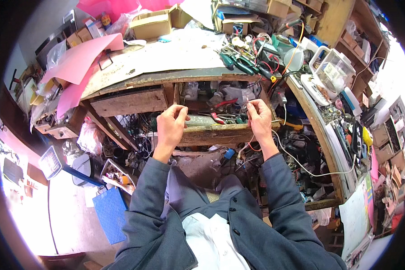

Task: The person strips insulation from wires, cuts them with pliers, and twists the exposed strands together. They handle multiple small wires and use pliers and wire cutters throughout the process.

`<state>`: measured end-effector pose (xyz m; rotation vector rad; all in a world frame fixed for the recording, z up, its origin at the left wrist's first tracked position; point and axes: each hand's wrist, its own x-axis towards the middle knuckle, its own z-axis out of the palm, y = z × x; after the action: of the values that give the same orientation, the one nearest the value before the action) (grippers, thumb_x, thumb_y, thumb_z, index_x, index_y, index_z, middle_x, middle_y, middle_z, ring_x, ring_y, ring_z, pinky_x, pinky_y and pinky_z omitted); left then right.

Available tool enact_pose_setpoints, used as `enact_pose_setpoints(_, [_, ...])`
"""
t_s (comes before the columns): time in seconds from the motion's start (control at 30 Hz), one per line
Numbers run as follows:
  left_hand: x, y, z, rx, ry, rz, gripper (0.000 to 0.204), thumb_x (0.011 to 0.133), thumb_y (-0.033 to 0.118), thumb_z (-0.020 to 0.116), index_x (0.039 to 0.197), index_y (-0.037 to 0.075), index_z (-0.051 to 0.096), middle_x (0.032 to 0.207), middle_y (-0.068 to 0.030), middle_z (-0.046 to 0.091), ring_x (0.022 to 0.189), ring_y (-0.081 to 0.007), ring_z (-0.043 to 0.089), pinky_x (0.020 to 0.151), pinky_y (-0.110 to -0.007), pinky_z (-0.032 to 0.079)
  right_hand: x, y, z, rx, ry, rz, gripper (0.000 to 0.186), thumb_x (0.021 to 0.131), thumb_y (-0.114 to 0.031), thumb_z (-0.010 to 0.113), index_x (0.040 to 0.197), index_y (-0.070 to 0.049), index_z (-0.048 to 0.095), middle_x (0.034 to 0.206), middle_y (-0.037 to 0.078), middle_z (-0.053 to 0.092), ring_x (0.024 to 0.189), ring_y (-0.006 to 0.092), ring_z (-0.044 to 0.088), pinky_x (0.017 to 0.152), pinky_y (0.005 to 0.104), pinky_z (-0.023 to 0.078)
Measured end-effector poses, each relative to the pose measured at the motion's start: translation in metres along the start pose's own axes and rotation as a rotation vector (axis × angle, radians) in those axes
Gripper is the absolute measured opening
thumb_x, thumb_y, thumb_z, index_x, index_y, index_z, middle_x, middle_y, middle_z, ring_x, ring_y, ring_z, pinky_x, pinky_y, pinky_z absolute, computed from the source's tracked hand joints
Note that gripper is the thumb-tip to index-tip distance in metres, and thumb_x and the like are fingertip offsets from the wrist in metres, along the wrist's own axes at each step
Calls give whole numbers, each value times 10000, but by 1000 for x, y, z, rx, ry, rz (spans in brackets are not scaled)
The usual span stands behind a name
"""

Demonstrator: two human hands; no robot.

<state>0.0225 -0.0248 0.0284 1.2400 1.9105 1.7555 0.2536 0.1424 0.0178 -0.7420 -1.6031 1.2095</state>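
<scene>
Hands, two: left hand [172, 123], right hand [259, 118], over one open drawer [216, 133]

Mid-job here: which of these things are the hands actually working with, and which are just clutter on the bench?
In hand:
- left hand at the front edge of the open wooden drawer
- right hand pinching a small thin part, too small to identify
- red-handled pliers lying in that drawer

Lying about:
- pink sheets
- cardboard boxes
- green-handled pliers
- clear plastic jug
- closed drawer
</scene>
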Motion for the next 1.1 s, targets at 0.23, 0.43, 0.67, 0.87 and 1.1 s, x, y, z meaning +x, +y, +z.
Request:
enact_pose_setpoints(0.23, [16, -20, 13, 103, -115, 77, 156, 947, 125, 642, 994, -3, 718, 801, -87, 737, 692, -128, 685, 634, -272, 533, 17, 18, 1, 149, 42, 12, 114, 1018, -141, 595, 977, -35, 596, 692, -20, 534, 533, 48, 464, 462, 218, 406])
enact_pose_setpoints(0.43, [44, -16, 64, 535, -526, 372, 200, 866, 134, 681, 1047, 81, 745, 951, -172, 721, 882, -337, 695, 777, -419, 551, 13, 26, 5, 141, 62, 8, 100, 1010, -120, 598, 944, -45, 591, 659, -29, 546, 503, 37, 461, 434, 212, 360])
enact_pose_setpoints(0.67, [72, -5, 155, 1068, -977, 464, 281, 827, 88, 615, 1080, 83, 737, 1071, -205, 712, 1046, -365, 684, 897, -477, 547, 12, 23, 2, 60, 72, 10, 119, 1007, -137, 610, 926, -50, 608, 651, -61, 525, 532, 17, 444, 466, 209, 332])
enact_pose_setpoints(0.87, [72, -44, 171, 953, -841, 571, 160, 852, 183, 610, 907, 90, 728, 948, -134, 735, 935, -315, 710, 809, -447, 521, 12, 25, 5, 53, 62, -46, 112, 1013, -138, 599, 936, -57, 594, 636, -47, 532, 498, 33, 455, 442, 205, 347])
enact_pose_setpoints(1.1, [67, -49, 170, 1014, -641, 753, 178, 872, 224, 615, 892, 138, 770, 878, -92, 746, 929, -255, 713, 789, -417, 525, 9, 20, 2, 210, 41, 1, 106, 1015, -134, 598, 960, -46, 581, 659, -28, 534, 506, 45, 462, 453, 214, 386])
